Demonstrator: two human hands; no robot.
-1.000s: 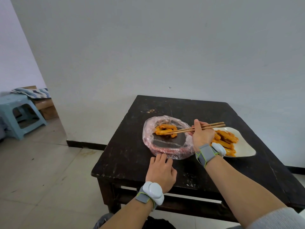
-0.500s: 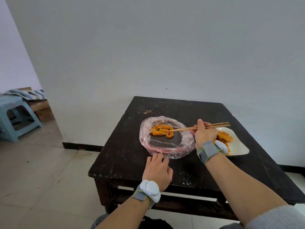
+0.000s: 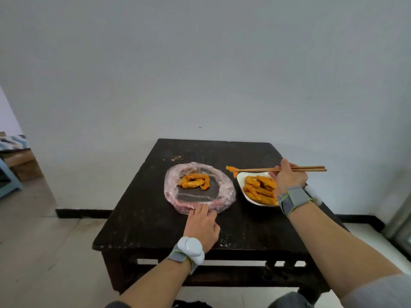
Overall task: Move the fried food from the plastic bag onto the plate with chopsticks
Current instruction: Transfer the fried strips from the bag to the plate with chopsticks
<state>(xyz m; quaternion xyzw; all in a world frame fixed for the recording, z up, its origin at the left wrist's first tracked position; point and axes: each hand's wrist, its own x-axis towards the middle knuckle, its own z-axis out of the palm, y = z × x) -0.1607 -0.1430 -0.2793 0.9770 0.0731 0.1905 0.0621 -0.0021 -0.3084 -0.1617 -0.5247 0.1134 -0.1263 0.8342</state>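
A clear plastic bag [image 3: 224, 185], rolled open, lies on the dark wooden table [image 3: 155, 218] with a few orange fried pieces [image 3: 195, 181] inside. To its right stands a white plate [image 3: 241, 178] holding several fried pieces [image 3: 259, 188]. My right hand [image 3: 287, 177] grips wooden chopsticks [image 3: 311, 168], whose tips pinch one fried piece [image 3: 231, 170] in the air between the bag and the plate's left rim. My left hand [image 3: 203, 225] rests on the table with its fingertips on the bag's near edge.
The table stands against a plain white wall. Tiled floor lies to the left, where a blue stool [image 3: 9, 185] and cardboard boxes [image 3: 24, 165] sit near the doorway.
The chopsticks have lifted a fried piece out of the bag and carried it right, toward the plate. My left hand stays on the bag's near edge. The camera view has shifted left.
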